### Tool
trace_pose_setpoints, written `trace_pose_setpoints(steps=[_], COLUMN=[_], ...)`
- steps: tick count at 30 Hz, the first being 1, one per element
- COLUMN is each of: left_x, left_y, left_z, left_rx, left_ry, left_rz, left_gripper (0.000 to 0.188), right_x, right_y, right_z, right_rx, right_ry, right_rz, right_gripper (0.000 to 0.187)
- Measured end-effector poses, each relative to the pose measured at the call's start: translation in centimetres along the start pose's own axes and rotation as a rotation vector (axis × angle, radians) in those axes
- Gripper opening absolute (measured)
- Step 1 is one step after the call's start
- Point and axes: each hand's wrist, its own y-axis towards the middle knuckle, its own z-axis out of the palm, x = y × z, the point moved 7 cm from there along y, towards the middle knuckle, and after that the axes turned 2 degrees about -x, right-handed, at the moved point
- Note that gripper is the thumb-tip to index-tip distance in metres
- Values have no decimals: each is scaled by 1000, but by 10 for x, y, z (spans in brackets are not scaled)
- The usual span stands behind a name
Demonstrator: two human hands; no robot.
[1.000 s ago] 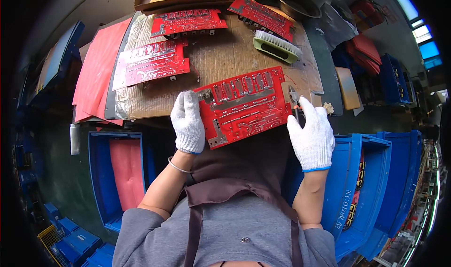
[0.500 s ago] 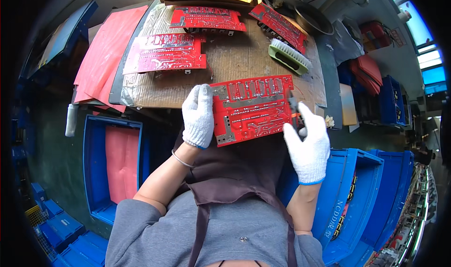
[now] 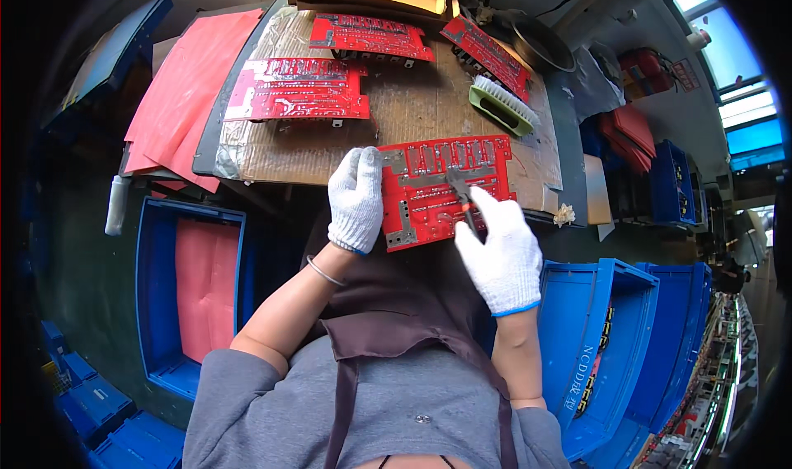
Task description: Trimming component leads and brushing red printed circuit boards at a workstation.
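Taking twelve o'clock as straight ahead of the person, I see the left forearm [image 3: 285, 312] run toward one o'clock, elbow bent. The white-gloved left hand [image 3: 356, 201] grips, its visible fingers together, pointing to twelve. The right forearm [image 3: 518, 349] extends toward twelve; the gloved right hand [image 3: 505, 259] grips, thumb and forefinger angled to eleven.

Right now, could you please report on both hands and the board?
Left hand gripping red circuit board by left edge. Right hand holding pliers over its face. Green brush beyond, not in the way.
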Motion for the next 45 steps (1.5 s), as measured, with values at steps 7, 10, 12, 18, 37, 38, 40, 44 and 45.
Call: trace_pose_setpoints(steps=[7,10,12,18,37,38,40,44,45], left_x=[1,0,0,5,-5,-12,-35,-128,-136], left_y=[-1,0,-1,2,-22,-24,-19,2,10], left_z=[-1,-2,-3,-3,-1,9,18,40,42], left_rx=[21,26,32,39,184,194,48,224,175], left_ry=[20,31,41,10,-98,-90,-150,379,317], left_rz=[44,37,33,-57,-648,-645,-521,-116,-130], left_gripper=[28,28,28,28,23,23,26,17,17], right_x=[18,5,-25,-125,-91,-90,-89,-100,-107], right_y=[-11,-5,1,45,182,187,192,194,193], right_z=[-1,-10,-24,-40,35,42,52,13,-11], right_rx=[-46,-55,-174,-210,-54,-46,-74,-145,-151], right_ry=[93,113,61,-90,-8,-38,-187,-44,117], right_rz=[-144,-66,20,320,-346,-353,-435,-414,-354], right_gripper=[53,54,54,57,34,33,33,38,41])
